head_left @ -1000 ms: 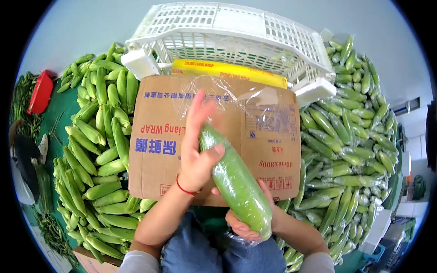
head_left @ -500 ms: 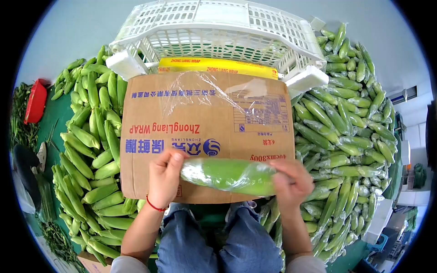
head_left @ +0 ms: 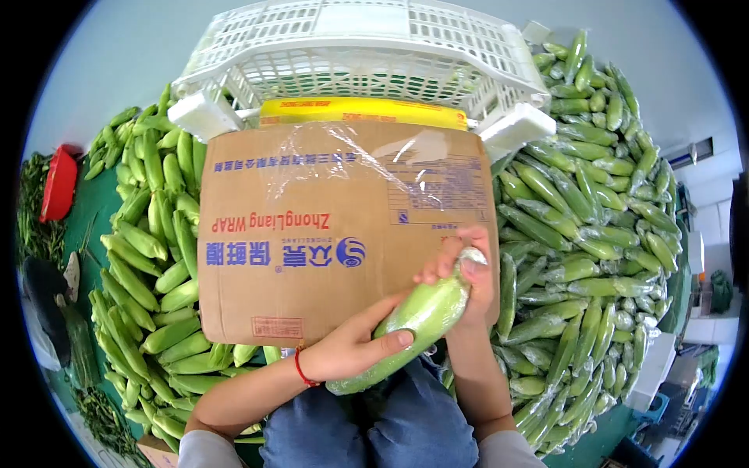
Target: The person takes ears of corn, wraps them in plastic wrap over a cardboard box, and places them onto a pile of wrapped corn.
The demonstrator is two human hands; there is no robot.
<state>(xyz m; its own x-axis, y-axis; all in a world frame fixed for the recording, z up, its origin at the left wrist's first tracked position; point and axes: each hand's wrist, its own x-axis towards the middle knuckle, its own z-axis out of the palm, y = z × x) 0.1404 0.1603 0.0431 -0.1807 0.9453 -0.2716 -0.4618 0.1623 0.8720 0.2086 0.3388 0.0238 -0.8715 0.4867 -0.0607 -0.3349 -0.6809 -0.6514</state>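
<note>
An ear of corn [head_left: 421, 320] in its green husk, wrapped in clear film, is held slantwise over the front right of the cardboard box [head_left: 273, 288]. My left hand [head_left: 363, 343] grips its lower side, thumb across the husk. Around the upper end, where the film bunches up whitish, my right hand [head_left: 472, 273] is closed with bent fingers. Clear plastic film [head_left: 351, 148] lies over the far part of the box top. Behind it sits a yellow wrap carton [head_left: 363, 111].
Unwrapped corn ears [head_left: 156, 257] are heaped on the left, film-wrapped ears [head_left: 577, 234] on the right. A white plastic crate [head_left: 367, 70] lies on its side beyond the box. Far left are a red basin [head_left: 58, 183] and dark green vegetables.
The corn has turned from level to slanting and come closer to my body. My right hand has moved up and closed round its end; my left hand has slid along its underside.
</note>
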